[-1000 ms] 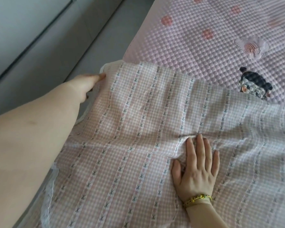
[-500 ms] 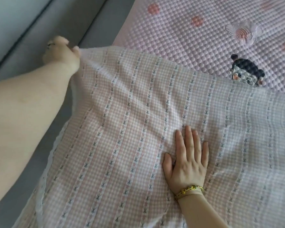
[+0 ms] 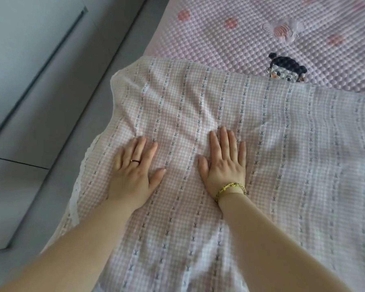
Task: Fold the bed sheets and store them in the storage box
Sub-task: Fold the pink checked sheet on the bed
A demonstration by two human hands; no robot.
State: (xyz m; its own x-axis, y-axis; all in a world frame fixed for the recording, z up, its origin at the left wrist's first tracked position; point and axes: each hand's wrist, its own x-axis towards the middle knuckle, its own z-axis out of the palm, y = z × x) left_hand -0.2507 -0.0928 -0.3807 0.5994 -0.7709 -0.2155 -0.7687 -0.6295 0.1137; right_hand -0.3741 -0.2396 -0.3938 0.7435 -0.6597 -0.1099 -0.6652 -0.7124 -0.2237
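A pink-and-white checked bed sheet (image 3: 282,144) with striped star trim lies spread over the bed, its far left corner near the bed's left side. My left hand (image 3: 135,167) lies flat on the sheet, fingers straight, a dark ring on one finger. My right hand (image 3: 224,163) presses flat on the sheet beside it, fingers together, a gold bracelet at the wrist. Neither hand grips the cloth. No storage box is in view.
Under the sheet lies a pink bubble-textured mattress pad (image 3: 251,32) with a cartoon figure (image 3: 287,68) and a bow motif. A grey floor (image 3: 40,144) runs along the bed's left side, with a grey wall or cabinet (image 3: 19,39) beyond it.
My left hand let go of the sheet's far left corner and came back to lie flat beside my right hand. The corner now rests on the bed.
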